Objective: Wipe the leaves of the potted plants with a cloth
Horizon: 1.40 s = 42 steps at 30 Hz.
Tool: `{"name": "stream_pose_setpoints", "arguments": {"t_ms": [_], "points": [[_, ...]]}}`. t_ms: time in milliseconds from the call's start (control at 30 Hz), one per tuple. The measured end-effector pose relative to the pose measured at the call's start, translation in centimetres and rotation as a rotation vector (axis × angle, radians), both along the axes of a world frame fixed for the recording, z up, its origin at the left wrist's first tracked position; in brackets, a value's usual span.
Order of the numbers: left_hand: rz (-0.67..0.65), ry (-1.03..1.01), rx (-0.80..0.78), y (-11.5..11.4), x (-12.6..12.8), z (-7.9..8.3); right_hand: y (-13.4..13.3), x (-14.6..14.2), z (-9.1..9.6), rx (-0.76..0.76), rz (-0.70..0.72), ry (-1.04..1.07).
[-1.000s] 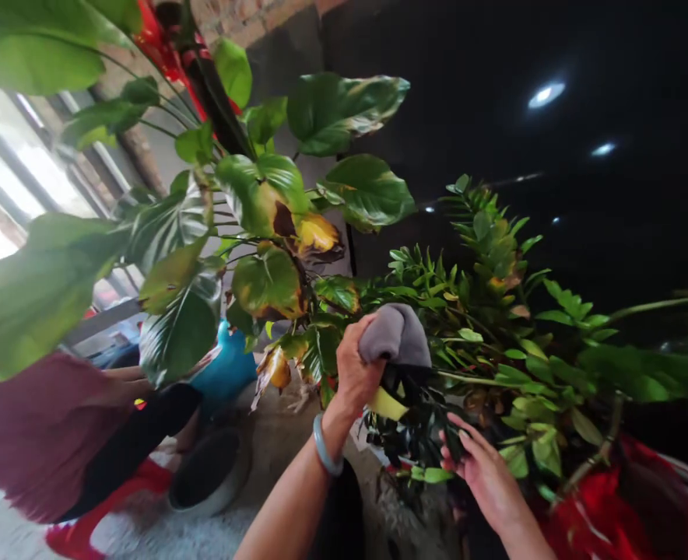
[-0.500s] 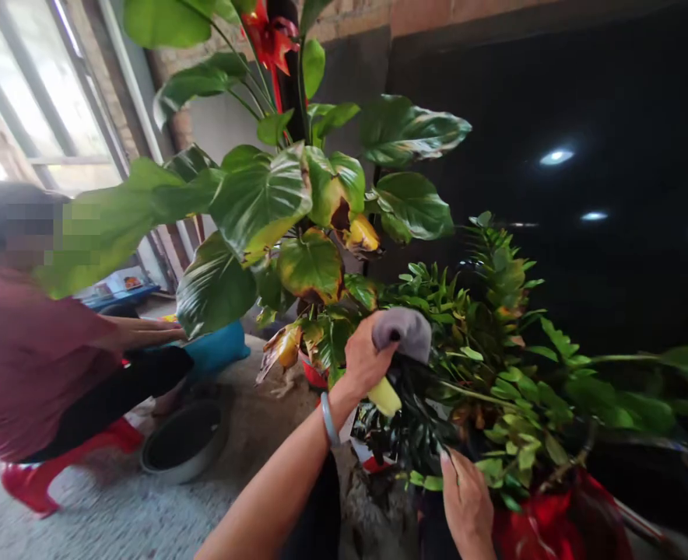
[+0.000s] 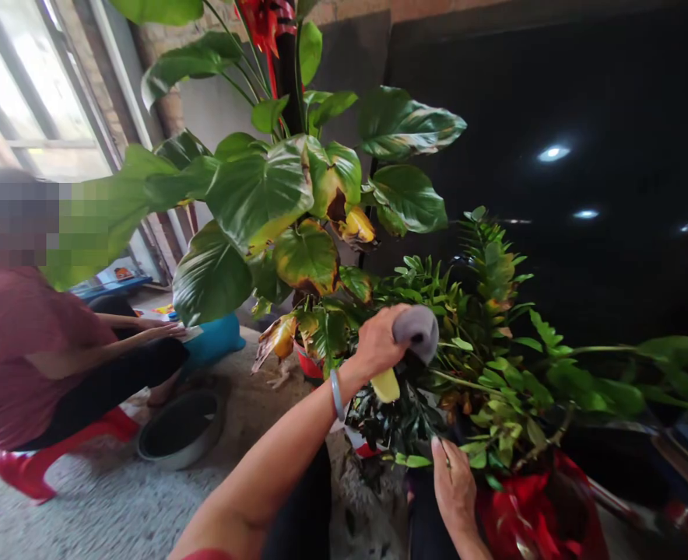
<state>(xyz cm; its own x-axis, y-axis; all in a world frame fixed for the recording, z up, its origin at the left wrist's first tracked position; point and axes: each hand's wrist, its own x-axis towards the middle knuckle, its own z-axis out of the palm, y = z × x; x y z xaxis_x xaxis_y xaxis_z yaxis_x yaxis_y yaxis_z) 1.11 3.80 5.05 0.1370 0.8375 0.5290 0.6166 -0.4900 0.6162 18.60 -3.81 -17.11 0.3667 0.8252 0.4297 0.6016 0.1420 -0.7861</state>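
Note:
My left hand (image 3: 380, 342), with a pale bangle on the wrist, is closed around a rolled grey cloth (image 3: 424, 320) above a dark, narrow-leaved plant (image 3: 414, 416). A pale yellow piece (image 3: 386, 386) sticks out below that hand; whether it belongs to the cloth I cannot make out. Lower down, my right hand (image 3: 456, 484) has thumb and fingers pinched together at the dark plant's edge, on what looks like a thin stem. A leafy branch (image 3: 419, 460) with bright green leaves lies just left of its fingertips.
A tall plant (image 3: 262, 187) with big, partly yellowed leaves rises ahead. Bushy greenery (image 3: 507, 381) and red wrapping (image 3: 545, 505) stand right. At left, another person (image 3: 34, 334) sits on a red stool (image 3: 64, 451) by a grey basin (image 3: 180, 435) and a blue bag (image 3: 215, 342).
My left hand has shifted slightly right and up with the grey cloth, while my right hand has moved a little up and left. The view has shifted slightly.

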Motion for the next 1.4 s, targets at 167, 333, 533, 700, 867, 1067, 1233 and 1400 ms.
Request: {"name": "stream_pose_setpoints", "arguments": {"t_ms": [167,333,533,700,867,1067,1233,1400], "points": [[0.075,0.112,-0.033,0.2,0.9,-2.8,0.1,-0.2,0.0,0.000,0.009,0.005],[-0.327,0.555,-0.239,-3.8,0.6,-8.0,0.2,0.4,-0.6,0.010,-0.034,-0.021],[-0.015,0.057,0.127,-0.7,0.7,-3.2,0.2,0.2,-0.1,0.011,0.026,-0.023],[-0.116,0.312,-0.076,-1.4,1.4,-5.3,0.1,0.3,0.4,-0.002,0.006,0.002],[-0.328,0.424,-0.250,-3.7,0.9,-5.7,-0.3,0.8,0.7,-0.035,-0.015,0.029],[-0.018,0.002,0.071,-0.3,1.8,-1.5,-0.8,0.1,2.6,-0.180,0.031,0.119],[-0.263,0.367,-0.226,-2.1,2.1,-5.8,-0.7,0.2,2.8,-0.238,-0.011,0.099],[-0.356,0.269,-0.156,-2.8,2.0,-4.3,-0.8,0.5,2.7,-0.264,0.028,0.106]]}}
